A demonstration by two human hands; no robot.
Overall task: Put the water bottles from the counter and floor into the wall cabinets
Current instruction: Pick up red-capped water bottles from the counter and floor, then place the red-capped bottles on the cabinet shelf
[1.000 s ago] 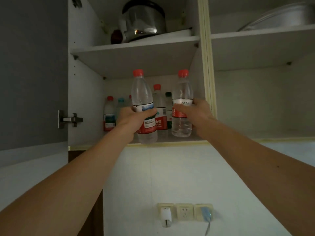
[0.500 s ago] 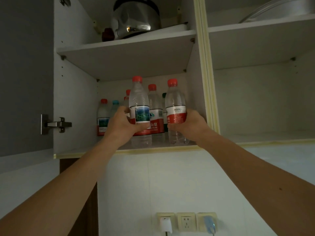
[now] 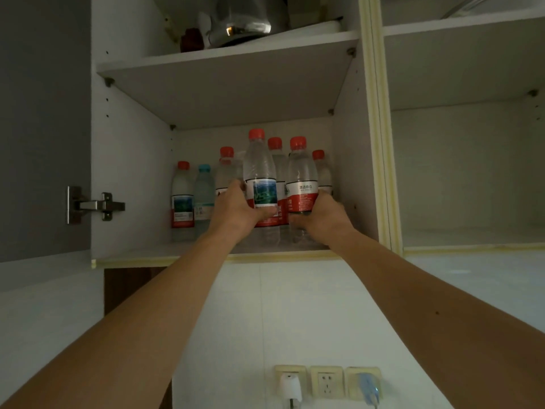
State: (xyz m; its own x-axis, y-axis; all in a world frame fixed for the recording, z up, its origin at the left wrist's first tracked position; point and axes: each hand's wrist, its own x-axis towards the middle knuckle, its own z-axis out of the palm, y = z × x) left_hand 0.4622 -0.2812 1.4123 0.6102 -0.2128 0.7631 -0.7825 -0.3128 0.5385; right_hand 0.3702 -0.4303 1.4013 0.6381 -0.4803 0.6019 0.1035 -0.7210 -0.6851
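Note:
Both my arms reach up into the left wall cabinet's lower shelf (image 3: 141,255). My left hand (image 3: 236,211) grips a clear red-capped water bottle (image 3: 260,169) with a blue-green picture label. My right hand (image 3: 320,216) grips a second red-capped bottle (image 3: 300,172) with a white and red label. Both bottles stand upright on the shelf, side by side. Behind and to the left stand several more bottles, among them a red-capped one (image 3: 182,199) and a blue-capped one (image 3: 204,196).
The open grey cabinet door (image 3: 44,128) with its metal hinge (image 3: 94,205) hangs at left. A steel pot (image 3: 244,19) sits on the upper shelf. The right cabinet compartment (image 3: 472,237) has a bare lower shelf. Wall sockets (image 3: 326,382) sit on the tiled wall below.
Both hands have carried their bottles from the shelf's front edge deeper into the cabinet and lowered them among the other bottles. The camera has tilted upward.

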